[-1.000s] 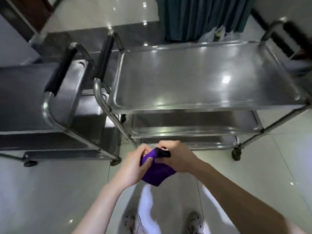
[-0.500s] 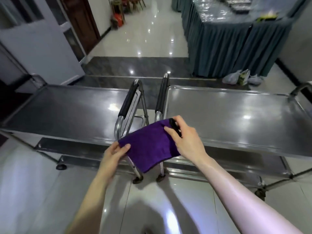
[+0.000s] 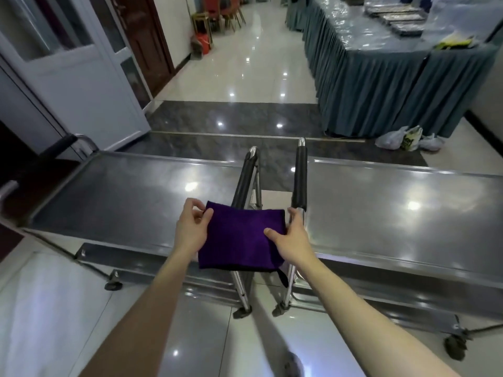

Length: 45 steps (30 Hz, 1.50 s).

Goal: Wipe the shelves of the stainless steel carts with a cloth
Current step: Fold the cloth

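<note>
Left hand [image 3: 192, 229] is pinching the upper left corner of the purple cloth [image 3: 241, 239], thumb on top and fingers curled beside it. Right hand [image 3: 295, 242] is gripping the cloth's right edge, thumb lying on the near face and fingers wrapping behind. The cloth is hanging folded and roughly flat between the two hands, held up off the carts; a dark loop [image 3: 283, 278] is dangling from its lower right corner.

Just beyond the hands, two black-gripped cart handles [image 3: 299, 180] are standing side by side, the cloth covering their lower parts. Whether it is touching them cannot be told.

Out to the left of the left hand, the left cart's top shelf [image 3: 128, 197] is reflecting ceiling lights. Out to the right of the right hand, the right cart's top shelf [image 3: 402, 213] is doing the same. Lower shelves [image 3: 163, 276] and casters [image 3: 241, 312] are showing below the hands.

Far ahead and right, a skirted table [image 3: 381, 85] is standing with plastic bags [image 3: 402, 138] at its foot. Far ahead and left, a white door [image 3: 89, 85].
</note>
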Tool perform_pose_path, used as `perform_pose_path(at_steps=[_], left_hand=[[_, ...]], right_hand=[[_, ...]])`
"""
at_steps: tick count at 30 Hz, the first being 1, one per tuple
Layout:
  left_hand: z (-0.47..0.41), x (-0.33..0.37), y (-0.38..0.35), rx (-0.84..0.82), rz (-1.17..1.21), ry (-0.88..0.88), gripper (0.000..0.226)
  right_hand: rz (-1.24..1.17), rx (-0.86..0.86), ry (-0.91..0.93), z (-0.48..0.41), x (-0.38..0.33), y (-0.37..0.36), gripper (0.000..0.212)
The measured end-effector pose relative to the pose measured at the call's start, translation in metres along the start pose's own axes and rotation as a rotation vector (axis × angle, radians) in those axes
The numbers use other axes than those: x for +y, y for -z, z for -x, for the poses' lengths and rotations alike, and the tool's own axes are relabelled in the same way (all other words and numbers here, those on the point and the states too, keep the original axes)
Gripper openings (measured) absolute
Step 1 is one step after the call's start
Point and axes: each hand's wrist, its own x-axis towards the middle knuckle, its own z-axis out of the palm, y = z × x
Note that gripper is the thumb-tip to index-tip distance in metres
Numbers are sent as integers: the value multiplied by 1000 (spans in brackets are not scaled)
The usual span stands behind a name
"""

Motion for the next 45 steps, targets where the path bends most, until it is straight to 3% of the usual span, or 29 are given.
perform_pose_path(at_steps=[5,8,11,15,22,29,34,45], left_hand=[[-84,26,7,56,-33,-41,23],[-121,29,1,-77,-111,65,25],[-138,15,-17,-277,-387,127,42],[-138,3,-37,-533,-222,341,46],[-183,11,-41,-767,-111,359,55],[-220,20,-70,-708,-79,284,62],[-240,31,-86,-668,-96,245,64],[-225,24,-64,-784,-228,219,59]], right_hand=[[38,105,180,-66,-43,-21,50],[285,54,157,-110,-46,-32,25],[584,-102,-39,-130,-24,-45,45],[578,-114,-76,-126,0,-78,65],[272,51,-129,-126,1,-114,50],[245,214,-149,-179,-20,-114,41],[381,181,-183,-212,-36,-103,39],[425,165,-205,-182,-24,-112,47]])
